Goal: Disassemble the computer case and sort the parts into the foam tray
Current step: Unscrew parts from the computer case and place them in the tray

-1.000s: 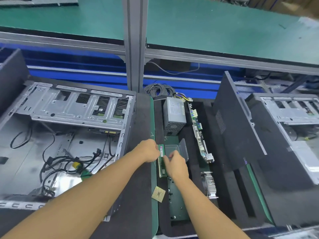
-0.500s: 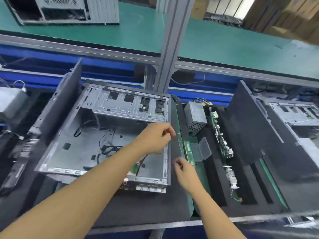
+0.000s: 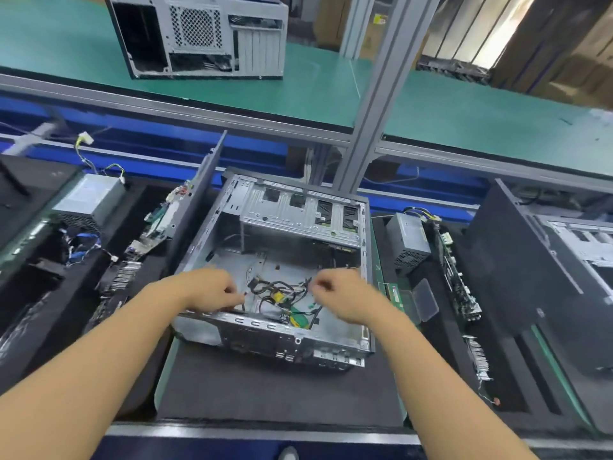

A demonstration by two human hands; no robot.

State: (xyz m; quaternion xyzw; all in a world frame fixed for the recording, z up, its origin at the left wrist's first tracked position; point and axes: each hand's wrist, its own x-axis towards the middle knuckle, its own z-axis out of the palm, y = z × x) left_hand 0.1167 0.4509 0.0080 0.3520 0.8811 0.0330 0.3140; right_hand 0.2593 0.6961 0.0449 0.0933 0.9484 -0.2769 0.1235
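Note:
The open metal computer case [image 3: 298,340] lies on a black foam mat in front of me, a tangle of cables [image 3: 282,295] on its floor. My left hand [image 3: 212,290] hangs over the case's near-left corner, fingers curled beside a black cable. My right hand [image 3: 345,297], blurred, hovers with curled fingers over the right end of the cables. Whether either hand grips anything is unclear. To the right, the foam tray [image 3: 431,360] holds a grey power supply [image 3: 408,240], a memory stick [image 3: 394,292], a clear plastic cover [image 3: 426,298] and an upright motherboard [image 3: 454,270].
A dark side panel [image 3: 199,200] leans at the case's left and another [image 3: 517,277] stands right of the tray. A second tray with a power supply [image 3: 89,200] sits at left. A metal post [image 3: 374,111] rises behind; another case [image 3: 199,34] stands on the green belt.
Both hands left the memory stick in the foam tray and moved left to the open case. My view swung left, so the case is now central.

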